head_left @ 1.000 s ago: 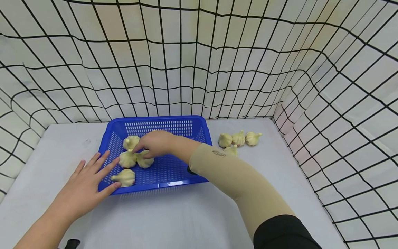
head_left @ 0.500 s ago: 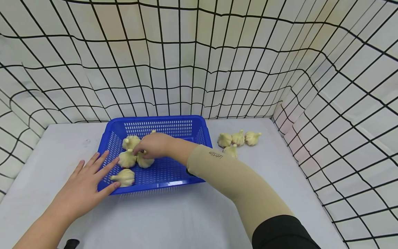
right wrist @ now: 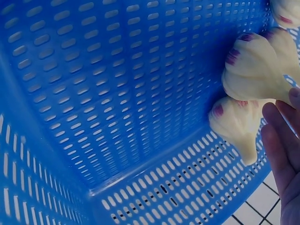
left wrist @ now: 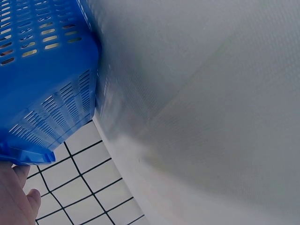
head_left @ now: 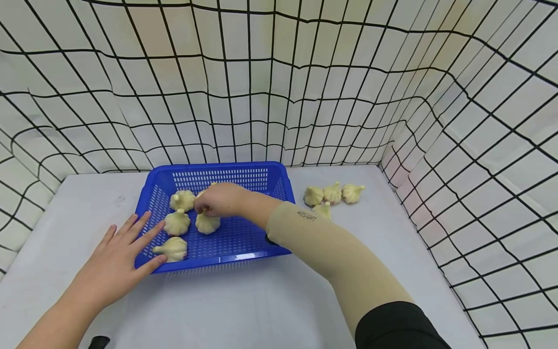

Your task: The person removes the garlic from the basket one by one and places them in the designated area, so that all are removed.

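My right hand (head_left: 222,199) reaches into the blue basket (head_left: 218,260) and pinches a garlic bulb (head_left: 207,224) by its stem. In the right wrist view, that garlic bulb (right wrist: 253,65) has its stem at the fingertips (right wrist: 294,95). Along the basket's left side are three more bulbs: a back one (head_left: 182,200), a middle one (head_left: 177,223) and a front one (head_left: 172,249) lying on its side. Another bulb (right wrist: 234,123) behind my right hand is mostly hidden in the head view. My left hand (head_left: 118,259), fingers spread, rests on the basket's left rim.
Several garlic bulbs (head_left: 333,194) lie on the white table (head_left: 261,310) right of the basket, one partly behind my right sleeve (head_left: 331,247). Black netting (head_left: 250,97) over white sheeting walls the back and sides. A small black object (head_left: 99,342) shows at the bottom left.
The fingers of my right hand have closed on the stem of the garlic bulb. That bulb has shifted slightly right, widening the gap to its neighbour. The left hand stays on the rim.
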